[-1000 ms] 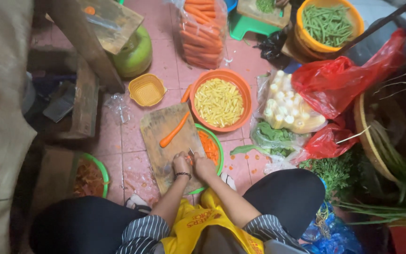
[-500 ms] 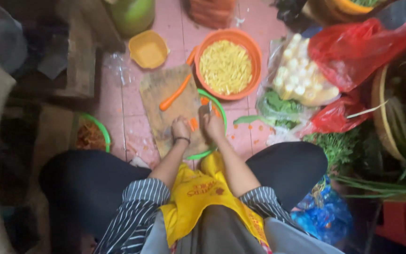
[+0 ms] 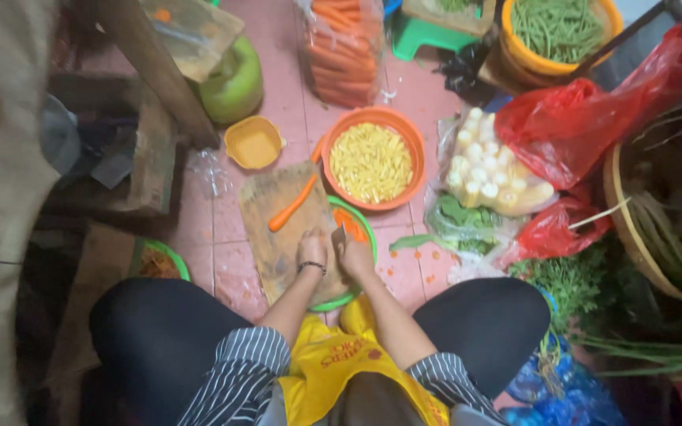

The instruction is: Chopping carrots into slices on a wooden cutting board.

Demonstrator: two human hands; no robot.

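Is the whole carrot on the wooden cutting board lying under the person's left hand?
No. The carrot lies apart at the cutting board's far end, while the left hand is nearer the body.

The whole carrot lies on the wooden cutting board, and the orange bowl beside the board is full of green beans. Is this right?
Not quite. In the head view the orange bowl beside the wooden cutting board holds pale yellow cut pieces, not green beans. The whole carrot does lie on the board.
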